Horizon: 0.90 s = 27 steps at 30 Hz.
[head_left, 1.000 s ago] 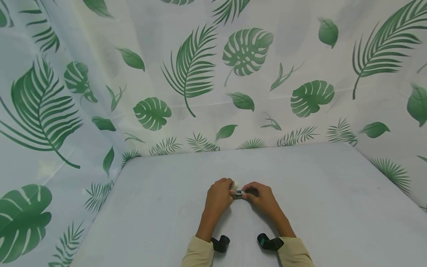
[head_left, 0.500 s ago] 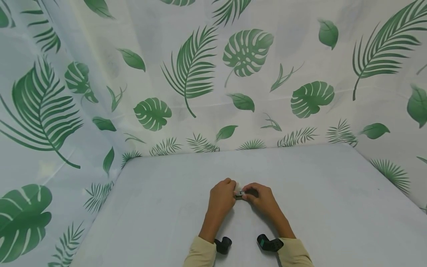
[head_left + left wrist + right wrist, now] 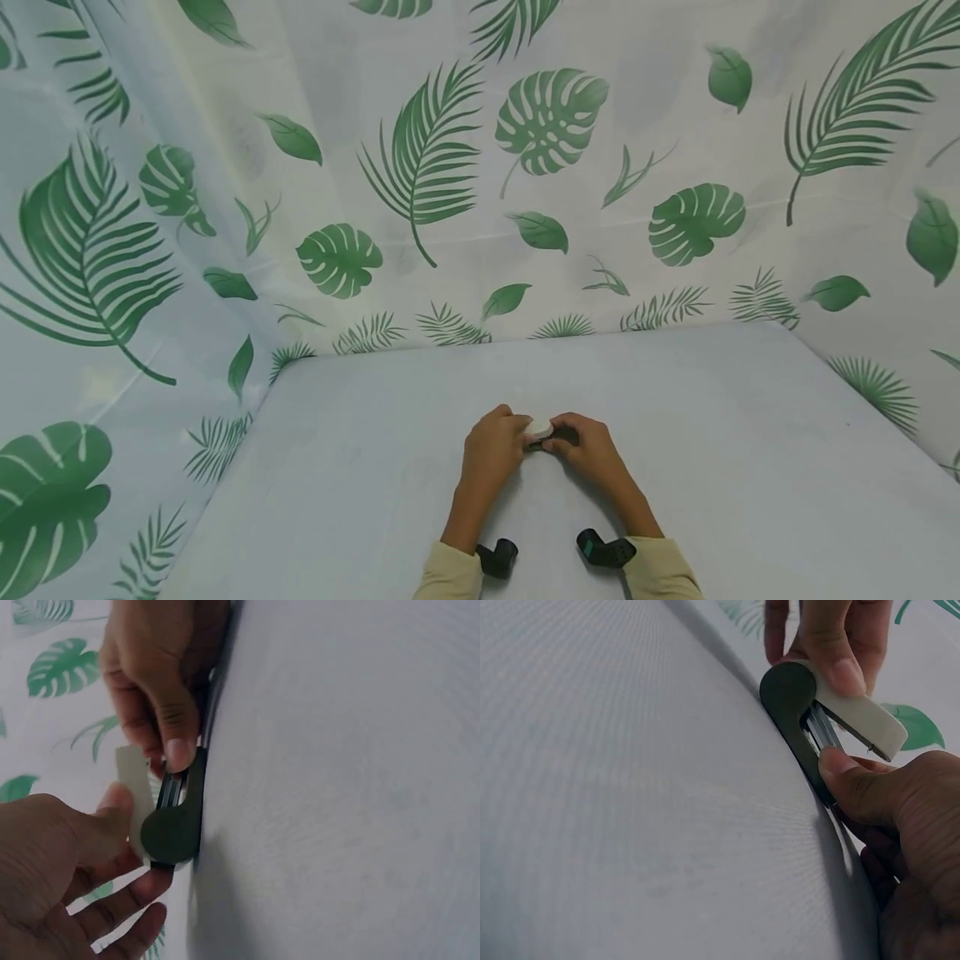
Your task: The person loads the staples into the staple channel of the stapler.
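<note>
A small stapler with a dark green body and a white top arm sits low at the tabletop, between both hands. The left hand grips its rounded hinge end, thumb on the white arm and fingers beneath. From the other side, the right hand pinches the front end, its thumb on the metal staple channel. In the right wrist view the white arm stands raised at an angle above that channel. The right fingertips under the front end are partly hidden.
A pale grey cloth-covered table spreads around the hands. Behind and beside it hang white curtains printed with green leaves. Black wrist-worn devices sit at both cuffs.
The white arm has swung down over the metal channel, which showed from above earlier. The left hand shifted slightly right, then back left. The right hand has barely moved.
</note>
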Available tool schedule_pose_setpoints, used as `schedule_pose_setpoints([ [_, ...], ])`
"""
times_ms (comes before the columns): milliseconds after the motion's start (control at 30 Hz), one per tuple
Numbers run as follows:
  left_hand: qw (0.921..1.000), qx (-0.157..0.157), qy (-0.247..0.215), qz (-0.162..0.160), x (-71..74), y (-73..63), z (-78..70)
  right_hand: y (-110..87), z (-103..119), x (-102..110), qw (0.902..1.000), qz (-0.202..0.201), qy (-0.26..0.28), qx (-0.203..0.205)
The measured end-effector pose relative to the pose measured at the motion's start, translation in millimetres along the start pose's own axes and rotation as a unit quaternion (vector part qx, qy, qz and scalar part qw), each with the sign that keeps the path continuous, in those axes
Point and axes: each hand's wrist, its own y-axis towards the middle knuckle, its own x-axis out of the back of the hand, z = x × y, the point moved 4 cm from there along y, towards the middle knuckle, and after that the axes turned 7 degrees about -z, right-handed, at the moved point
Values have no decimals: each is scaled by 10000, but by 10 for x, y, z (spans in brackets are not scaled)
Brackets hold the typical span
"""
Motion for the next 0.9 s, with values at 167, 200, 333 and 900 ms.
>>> schedule_pose_setpoints([
  [167, 9757, 773, -2051, -50, -16, -43, 169, 2, -7, 10, 10000, -8, -12, 24],
  [200, 9705, 804, -2271, -63, -24, -53, 190, 2, -9, 12, 10000, -20, -5, 32],
  [333, 9649, 812, -2498, -81, -72, -82, 236, -7, -9, 5, 9999, -85, 34, 131],
  [900, 9696, 757, -2313, -243, -110, -85, 246, 31, 65, -38, 9973, 50, 260, -686],
])
